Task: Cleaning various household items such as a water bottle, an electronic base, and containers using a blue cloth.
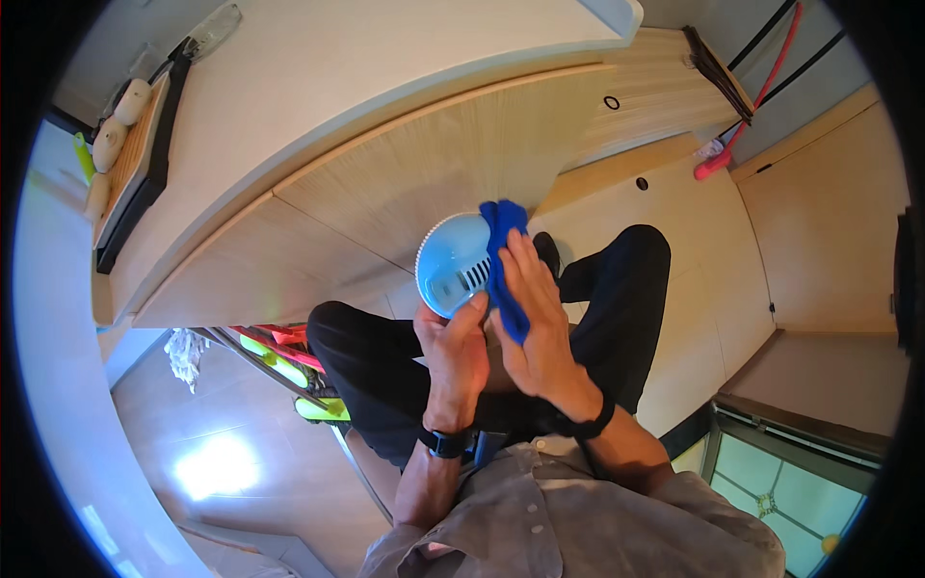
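Observation:
Above my lap I hold a light blue plastic bowl-shaped piece (452, 253) with a beaded rim and a row of dark slots in its side. My left hand (459, 354) grips its lower edge, the thumb over the rim. A dark blue cloth (509, 274) lies against the right side of the piece. The palm and fingers of my right hand (535, 318) press on the cloth. What the fingers do beneath the cloth is hidden.
A long pale counter (347, 79) with wooden cabinet doors stands before me. At its left end a tray (137, 159) holds white ceramic pots. Cleaning tools with green heads (321, 410) and a string mop (188, 357) are at lower left. A red-handled tool (713, 165) stands at upper right.

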Demonstrator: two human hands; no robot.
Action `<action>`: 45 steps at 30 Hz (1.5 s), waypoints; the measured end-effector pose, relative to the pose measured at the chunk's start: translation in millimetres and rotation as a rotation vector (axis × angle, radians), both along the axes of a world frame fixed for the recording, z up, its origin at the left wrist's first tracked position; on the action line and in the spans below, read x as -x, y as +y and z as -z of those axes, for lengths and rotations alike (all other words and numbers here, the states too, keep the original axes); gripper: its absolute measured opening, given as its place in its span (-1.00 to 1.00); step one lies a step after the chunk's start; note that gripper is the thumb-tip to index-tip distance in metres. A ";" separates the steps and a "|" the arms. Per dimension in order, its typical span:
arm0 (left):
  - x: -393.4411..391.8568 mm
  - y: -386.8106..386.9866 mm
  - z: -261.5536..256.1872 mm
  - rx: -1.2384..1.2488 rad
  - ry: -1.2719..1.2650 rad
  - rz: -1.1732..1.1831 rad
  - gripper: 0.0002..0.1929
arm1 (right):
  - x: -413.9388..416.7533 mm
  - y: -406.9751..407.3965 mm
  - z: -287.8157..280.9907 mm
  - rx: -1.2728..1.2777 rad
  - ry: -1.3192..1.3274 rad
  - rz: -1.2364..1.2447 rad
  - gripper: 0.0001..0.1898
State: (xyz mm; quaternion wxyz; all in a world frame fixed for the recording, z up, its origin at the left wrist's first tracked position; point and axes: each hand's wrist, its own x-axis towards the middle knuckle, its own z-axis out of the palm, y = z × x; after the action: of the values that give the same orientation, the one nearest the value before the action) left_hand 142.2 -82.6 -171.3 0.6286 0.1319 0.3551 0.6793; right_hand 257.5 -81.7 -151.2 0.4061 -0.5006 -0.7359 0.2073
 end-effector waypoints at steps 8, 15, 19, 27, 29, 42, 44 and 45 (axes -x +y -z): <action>9.3 6.5 -18.3 -0.071 -0.114 0.085 -0.50 | -6.9 38.7 -2.1 0.447 0.544 0.026 -0.53; 16.8 4.8 0.7 0.067 -0.479 0.086 -0.37 | -37.8 39.2 -6.6 0.422 1.285 0.265 -0.59; 16.4 4.0 2.5 0.002 -0.493 0.109 -0.43 | -37.7 20.6 -37.4 0.092 0.929 0.173 -0.50; 1.3 3.6 -2.6 0.135 -0.242 0.077 -0.17 | 16.6 -12.4 9.0 -0.053 -0.072 -0.039 -0.30; 17.8 1.1 14.4 -0.046 -0.604 0.220 -0.12 | 19.6 -37.0 12.8 0.047 0.000 -0.175 -0.35; -3.3 -4.5 12.9 0.040 -0.261 0.108 -0.34 | 14.5 15.9 -2.2 -0.041 0.065 -0.105 -0.31; 5.2 -4.6 16.8 0.073 -0.248 0.131 -0.39 | 18.0 -2.2 -0.3 -0.080 0.039 -0.157 -0.31; 8.0 -5.3 12.9 0.066 -0.244 0.121 -0.39 | 18.8 -13.5 3.7 -0.086 0.043 -0.167 -0.31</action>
State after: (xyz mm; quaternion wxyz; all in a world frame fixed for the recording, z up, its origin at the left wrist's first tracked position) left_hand 134.3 -87.8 -184.2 0.7110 0.0488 0.2895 0.6390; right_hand 238.7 -95.1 -155.0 0.4242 -0.4149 -0.7745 0.2193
